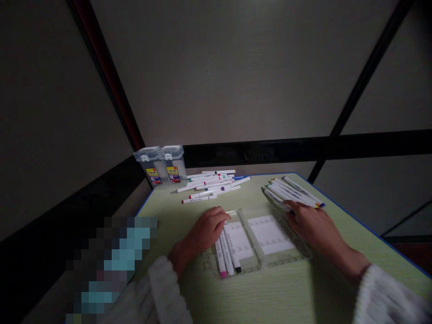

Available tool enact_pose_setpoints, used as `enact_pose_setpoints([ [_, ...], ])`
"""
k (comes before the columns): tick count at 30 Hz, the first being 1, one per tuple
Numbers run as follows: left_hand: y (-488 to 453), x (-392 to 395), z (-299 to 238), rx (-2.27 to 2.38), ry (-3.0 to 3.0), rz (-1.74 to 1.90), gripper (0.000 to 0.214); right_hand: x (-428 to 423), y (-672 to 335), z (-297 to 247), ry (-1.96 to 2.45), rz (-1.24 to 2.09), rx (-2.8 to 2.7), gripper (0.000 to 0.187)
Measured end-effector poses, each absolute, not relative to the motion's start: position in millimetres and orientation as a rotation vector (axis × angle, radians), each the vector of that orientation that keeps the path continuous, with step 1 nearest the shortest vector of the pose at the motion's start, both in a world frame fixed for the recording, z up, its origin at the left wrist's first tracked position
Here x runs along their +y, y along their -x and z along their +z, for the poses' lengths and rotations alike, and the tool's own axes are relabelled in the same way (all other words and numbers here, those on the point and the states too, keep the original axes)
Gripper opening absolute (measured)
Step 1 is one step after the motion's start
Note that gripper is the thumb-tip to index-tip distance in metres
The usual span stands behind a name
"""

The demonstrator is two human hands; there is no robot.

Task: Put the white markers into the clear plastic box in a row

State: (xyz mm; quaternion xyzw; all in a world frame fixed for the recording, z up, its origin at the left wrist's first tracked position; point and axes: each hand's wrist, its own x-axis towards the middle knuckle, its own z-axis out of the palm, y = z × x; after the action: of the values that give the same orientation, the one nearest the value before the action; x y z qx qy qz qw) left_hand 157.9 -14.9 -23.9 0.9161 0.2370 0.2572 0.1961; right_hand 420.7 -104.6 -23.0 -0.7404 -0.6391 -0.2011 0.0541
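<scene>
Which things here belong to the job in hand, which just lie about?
In use: left hand on three white markers in open clear plastic case; right hand gripping bundle of white markers.
Lying about: loose white marker pile; two clear labelled boxes.

A pale green desk (270, 292) with a blue edge is carrying everything. Two clear boxes (162, 165) are standing side by side at its far left corner. Just beside them a loose heap of markers (213, 183) is lying, and a second bunch of markers (293, 192) is lying near the far right edge. Toward the front a clear case (270, 236) is lying open and flat, holding a few pens (225, 255) in its left half.
</scene>
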Motion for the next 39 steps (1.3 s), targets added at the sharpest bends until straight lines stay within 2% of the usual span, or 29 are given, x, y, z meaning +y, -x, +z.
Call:
enact_pose_setpoints([
  [6,-158,-14,-25,0.651,-2.568,0.728,0.024,-108,-419,-23,2.439,-0.461,-1.848,0.030],
  [21,-157,-12,-28,0.645,-2.552,0.742,0.024,-108,-420,-23,2.469,-0.356,-1.853,0.031],
  [39,-157,-11,-29,0.642,-2.556,0.742,0.023,-103,-425,-32,2.189,-0.367,-2.021,0.027],
])
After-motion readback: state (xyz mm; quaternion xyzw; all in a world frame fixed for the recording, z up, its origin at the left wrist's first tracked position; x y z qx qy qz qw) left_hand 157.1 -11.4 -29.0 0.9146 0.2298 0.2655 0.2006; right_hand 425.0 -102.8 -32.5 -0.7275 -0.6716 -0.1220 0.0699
